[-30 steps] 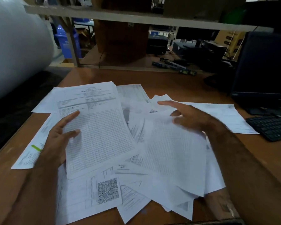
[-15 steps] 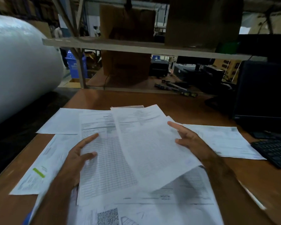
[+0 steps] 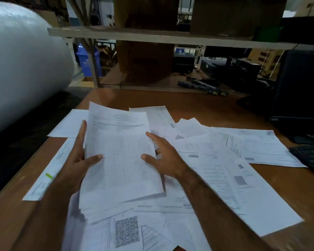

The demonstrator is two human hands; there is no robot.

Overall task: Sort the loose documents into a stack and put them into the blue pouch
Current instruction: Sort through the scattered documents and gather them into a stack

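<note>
My left hand (image 3: 78,160) grips a stack of printed documents (image 3: 120,151) by its left edge, thumb on top, and holds it tilted above the desk. My right hand (image 3: 163,156) rests against the stack's right edge, its thumb on the top sheet and its index finger stretched along the side. Several loose documents (image 3: 216,169) lie spread over the brown table (image 3: 198,109), to the right, behind and beneath the stack. One sheet with a large QR code (image 3: 127,230) lies near the front. No blue pouch is in view.
A dark monitor (image 3: 301,87) and a black keyboard (image 3: 310,158) stand at the right edge of the table. A big white roll (image 3: 22,66) fills the left side. A wooden shelf board (image 3: 152,36) crosses above the table's far end.
My right hand carried a sheet leftward and laid it on the papers held by my left hand. Both hands now flank one stack. The camera view has tilted and shifted.
</note>
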